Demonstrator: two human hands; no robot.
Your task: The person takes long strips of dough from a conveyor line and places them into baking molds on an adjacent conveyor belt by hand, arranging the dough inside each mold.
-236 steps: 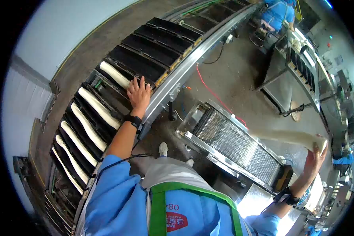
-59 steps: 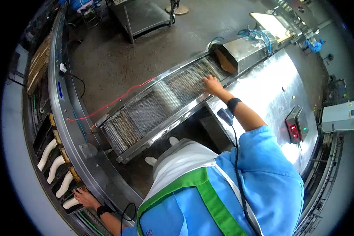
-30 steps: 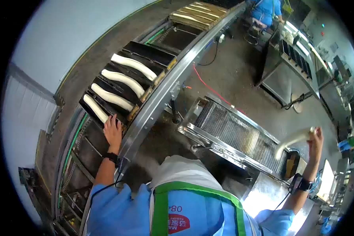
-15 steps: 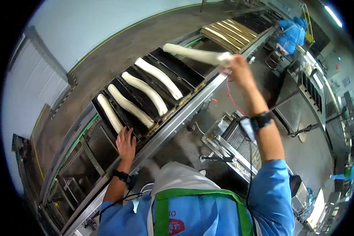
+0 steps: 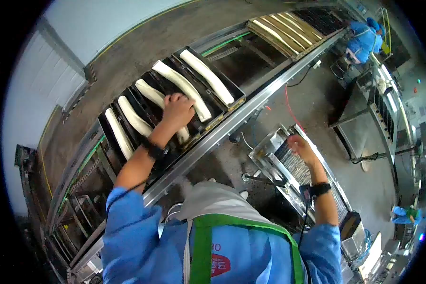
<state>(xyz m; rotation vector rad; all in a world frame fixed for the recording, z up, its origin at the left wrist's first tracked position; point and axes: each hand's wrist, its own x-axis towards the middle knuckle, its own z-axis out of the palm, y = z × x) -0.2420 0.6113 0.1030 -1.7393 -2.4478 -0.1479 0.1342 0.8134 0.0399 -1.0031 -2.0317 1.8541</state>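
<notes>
My left hand (image 5: 178, 111), fingers bent and a little apart, rests over the black tray (image 5: 236, 102), touching or just above a white dough strip (image 5: 188, 88). Another dough strip (image 5: 149, 92) runs partly beneath this hand, which hides its middle. On the far right side of the tray lies a further strip (image 5: 207, 78); two more (image 5: 119, 134) (image 5: 135, 117) lie to the left. Each strip has its own long slot. My right hand (image 5: 302, 147) is over the near end of the mesh belt (image 5: 305, 173), slightly blurred, fingers loosely bent, with no dough in it.
A metal rail (image 5: 265, 98) runs along the tray line. Farther up it sits a brown tray (image 5: 296, 51) with thin pale strips. A person in blue (image 5: 364, 43) is at the upper right, near a steel table (image 5: 352, 135). Another person (image 5: 404, 215) appears at the far right.
The dough strip my right hand carried now lies in the right-hand slot. My right hand has moved down to the mesh belt, empty. My left hand has shifted up and right across the strips.
</notes>
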